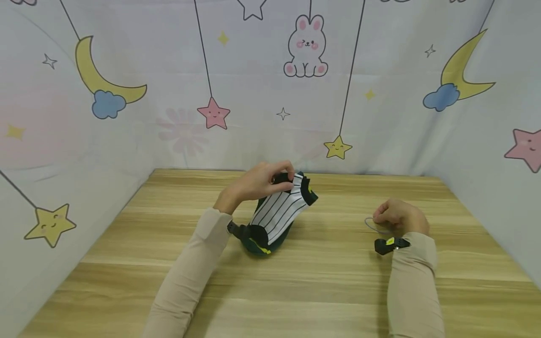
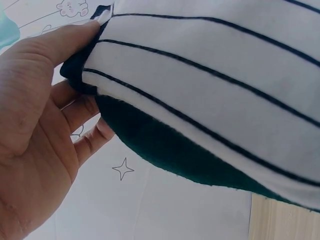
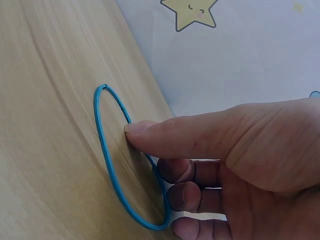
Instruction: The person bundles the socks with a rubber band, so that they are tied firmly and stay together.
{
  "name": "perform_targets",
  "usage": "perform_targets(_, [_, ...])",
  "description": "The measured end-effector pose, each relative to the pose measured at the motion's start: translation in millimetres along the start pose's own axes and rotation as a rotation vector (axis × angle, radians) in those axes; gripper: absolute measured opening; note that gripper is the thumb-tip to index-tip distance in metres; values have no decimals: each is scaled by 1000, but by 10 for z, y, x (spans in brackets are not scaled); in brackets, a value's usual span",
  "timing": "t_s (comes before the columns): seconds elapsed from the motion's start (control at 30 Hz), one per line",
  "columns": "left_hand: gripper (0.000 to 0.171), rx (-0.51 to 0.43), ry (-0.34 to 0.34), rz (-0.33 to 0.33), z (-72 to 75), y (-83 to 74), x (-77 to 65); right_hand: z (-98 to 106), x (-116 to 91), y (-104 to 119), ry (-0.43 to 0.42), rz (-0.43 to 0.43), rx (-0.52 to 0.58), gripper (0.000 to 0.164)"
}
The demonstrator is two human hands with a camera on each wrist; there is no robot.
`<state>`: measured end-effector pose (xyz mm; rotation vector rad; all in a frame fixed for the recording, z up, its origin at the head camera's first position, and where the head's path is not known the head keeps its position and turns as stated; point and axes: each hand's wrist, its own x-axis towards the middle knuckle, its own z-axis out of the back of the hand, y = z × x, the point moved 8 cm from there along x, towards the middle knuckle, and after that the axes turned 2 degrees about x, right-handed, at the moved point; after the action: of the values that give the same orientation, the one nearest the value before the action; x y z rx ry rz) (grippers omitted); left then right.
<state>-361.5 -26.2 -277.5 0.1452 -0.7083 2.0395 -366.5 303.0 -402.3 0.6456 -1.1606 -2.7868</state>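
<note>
My left hand (image 1: 265, 180) grips a pair of short socks near the cuff end, thumb on the front and fingers behind, as the left wrist view shows. The front sock (image 1: 279, 211) is white with dark vertical stripes, a black toe and cuff, and bits of yellow. Behind it a dark green layer (image 2: 160, 147) shows along the edge. At the right, my right hand (image 1: 399, 215) pinches a thin blue rubber band (image 3: 103, 140) between thumb and fingers. The band hangs as a long open loop close over the table.
The wood-grain table (image 1: 338, 281) runs back to a white cloth wall (image 1: 262, 141) printed with stars, moons and a rabbit. Similar cloth stands along the left and right sides. Each wrist wears a small black camera (image 1: 390, 245).
</note>
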Motion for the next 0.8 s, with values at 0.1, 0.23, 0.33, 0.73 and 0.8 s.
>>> perform_targets(0.1, [11,-2,5,-2,1,-2,4,5,-4,-4,-7,-12,-7,14])
perform_targets(0.23, [11,-4,12,-4,0,-4,6,2,-4,6,-10,-3,-40,15])
perform_targets(0.33, [10,1,9,-9,6,-4,3,-4,-5,22,-6,8,-61,15])
perform_targets(0.73, [4,-9,21,-43,10,-39,-6,-5,-43,103,20,68,-100,12])
perform_targets(0.8, [5,-12,23,-45,13,-39,-5,0,-25,144,40,117,-84,13])
